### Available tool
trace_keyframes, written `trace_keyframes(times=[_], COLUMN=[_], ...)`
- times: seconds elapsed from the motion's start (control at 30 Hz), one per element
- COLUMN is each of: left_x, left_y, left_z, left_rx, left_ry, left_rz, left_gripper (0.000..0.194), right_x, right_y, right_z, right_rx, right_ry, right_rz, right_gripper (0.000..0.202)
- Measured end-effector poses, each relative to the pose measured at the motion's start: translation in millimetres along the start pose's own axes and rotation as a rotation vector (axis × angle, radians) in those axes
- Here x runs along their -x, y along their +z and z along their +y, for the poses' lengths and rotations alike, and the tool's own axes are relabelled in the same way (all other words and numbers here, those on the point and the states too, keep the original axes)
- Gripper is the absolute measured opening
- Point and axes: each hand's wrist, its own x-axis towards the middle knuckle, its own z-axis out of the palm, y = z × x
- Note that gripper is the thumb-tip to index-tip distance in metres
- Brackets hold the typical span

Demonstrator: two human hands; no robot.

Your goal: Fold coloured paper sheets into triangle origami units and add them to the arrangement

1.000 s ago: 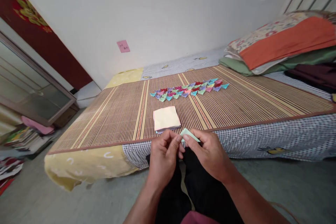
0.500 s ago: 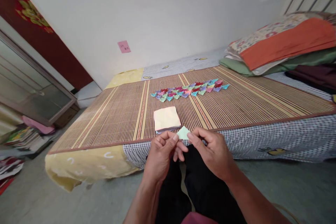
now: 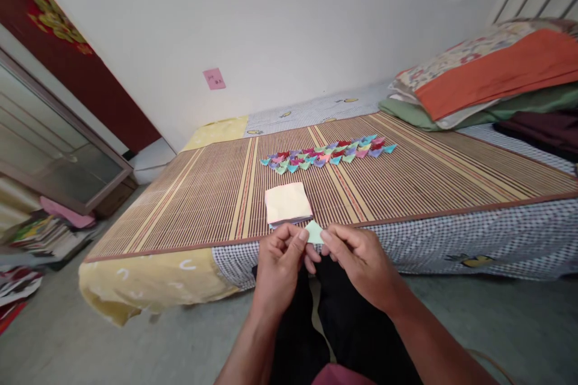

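The left hand (image 3: 282, 258) and right hand (image 3: 361, 261) pinched the green paper (image 3: 315, 232) by opposite sides. Slanted rightward a second earlier, it now sat evenly between them.

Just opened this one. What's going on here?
A person pinches a small pale green paper between the left hand and the right hand, its peak pointing up. Just beyond, a stack of square sheets, cream on top, lies on a striped mat. Farther back on the mat are rows of small, multicoloured pointed pieces.
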Motion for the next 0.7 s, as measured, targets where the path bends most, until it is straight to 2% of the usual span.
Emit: trace_keyframes(times=[0.17,0.43,0.57,0.7], left_x=[-1.8,-1.5,-2.1,-4.3], left_y=[-3.1,-3.2,-5.4,-6.5], left_z=[-3.1,-2.1,-3.1,-3.8], left_rx=[0.1,0.109,0.145,0.225], left_ry=[-0.041,-0.067,-0.09,-0.111], left_rz=[0.006,-0.01,0.01,0.008], left_gripper=[0.03,0.027,0.029,0.031], right_x=[-0.1,1.6,0.9,0.5], right_y=[-5.6,-1.5,-2.3,-2.4], right_z=[-0.6,1.5,-1.7,-5.2], right_rx=[-0.049,0.062,-0.054,-0.109], right_ry=[0.01,0.007,0.037,0.043], right_rz=[-0.074,0.014,-0.055,-0.124], right_gripper=[0.034,0.035,0.038,0.028])
